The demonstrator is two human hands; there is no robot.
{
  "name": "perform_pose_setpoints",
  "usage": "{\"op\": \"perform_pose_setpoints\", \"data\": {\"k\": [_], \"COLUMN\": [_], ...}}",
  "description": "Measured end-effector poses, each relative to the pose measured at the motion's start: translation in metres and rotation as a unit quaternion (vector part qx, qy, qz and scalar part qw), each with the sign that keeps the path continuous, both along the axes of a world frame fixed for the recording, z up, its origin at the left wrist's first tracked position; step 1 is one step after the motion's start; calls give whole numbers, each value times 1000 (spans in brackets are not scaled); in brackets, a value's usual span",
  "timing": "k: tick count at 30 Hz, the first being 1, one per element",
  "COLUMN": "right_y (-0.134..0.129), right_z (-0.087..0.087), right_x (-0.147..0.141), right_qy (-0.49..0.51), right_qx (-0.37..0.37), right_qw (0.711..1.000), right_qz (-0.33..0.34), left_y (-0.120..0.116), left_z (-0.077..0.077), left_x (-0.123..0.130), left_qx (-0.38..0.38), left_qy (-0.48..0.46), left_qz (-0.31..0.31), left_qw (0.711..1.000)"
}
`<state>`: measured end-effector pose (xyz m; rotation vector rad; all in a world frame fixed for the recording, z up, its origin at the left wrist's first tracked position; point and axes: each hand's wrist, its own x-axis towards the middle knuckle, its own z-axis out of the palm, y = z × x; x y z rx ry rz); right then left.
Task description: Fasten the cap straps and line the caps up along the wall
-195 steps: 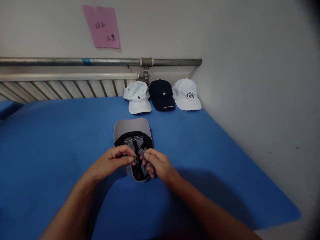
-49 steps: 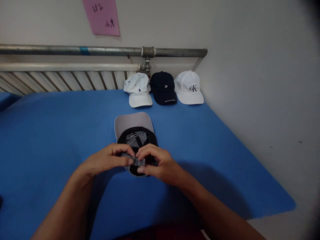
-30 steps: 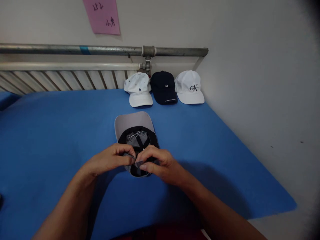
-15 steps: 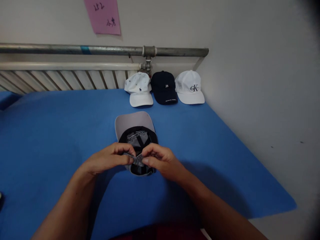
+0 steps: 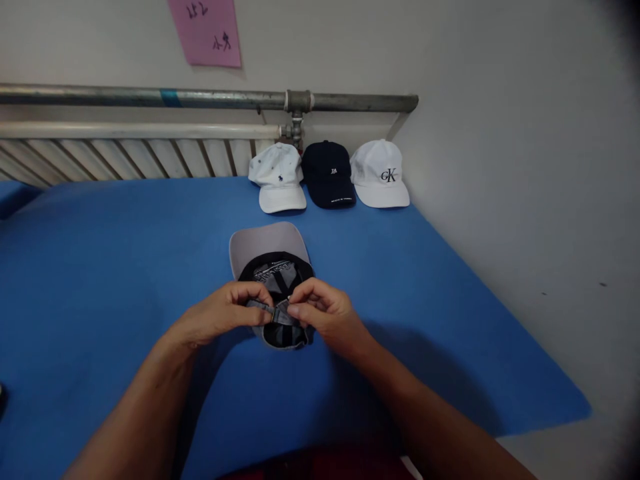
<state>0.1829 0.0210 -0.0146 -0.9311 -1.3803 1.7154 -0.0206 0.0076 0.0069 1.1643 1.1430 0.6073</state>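
A grey cap point(image 5: 267, 243) lies upside down on the blue surface point(image 5: 125, 253), its brim pointing away from me and its dark inside showing. My left hand point(image 5: 233, 310) pinches the left part of the cap's back strap point(image 5: 284, 315), beside a small buckle. My right hand point(image 5: 320, 310) pinches the strap's other part, just right of the buckle. The fingertips of the two hands are close together but apart. Part of the cap's back edge is hidden under the fingers.
Behind the cap stand a white cap point(image 5: 281, 197), a black cap point(image 5: 327, 187) and another white cap point(image 5: 383, 192) in a row. A radiator point(image 5: 150, 160) and metal pipe point(image 5: 225, 100) run along the wall, below a pink paper point(image 5: 210, 33).
My right hand has moved slightly up and right with the strap. The strap now lies flatter between my hands, and the buckle shows more clearly.
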Motion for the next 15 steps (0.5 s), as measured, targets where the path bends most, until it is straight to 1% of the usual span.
{"op": "perform_pose_setpoints", "data": {"k": [2, 7, 11, 13, 15], "right_y": [0, -3, -3, -2, 0], "right_z": [-1, -2, -2, -2, -2], "right_x": [0, -1, -1, -1, -2], "right_qy": [-14, -38, -44, -28, -4], "right_qx": [6, 61, 82, 76, 40], "right_qw": [1000, 997, 996, 997, 999], "right_qz": [2, -12, -10, -13, -14], "left_y": [1, 1, 0, 0, 0], "left_z": [0, -1, -1, -1, -2], "left_x": [0, 0, -1, -2, -2], "left_qx": [0, -2, 3, 5, 5], "left_qy": [4, -3, 1, -2, -7], "left_qz": [-2, 0, -3, -3, -1], "left_qw": [1000, 1000, 1000, 1000, 1000]}}
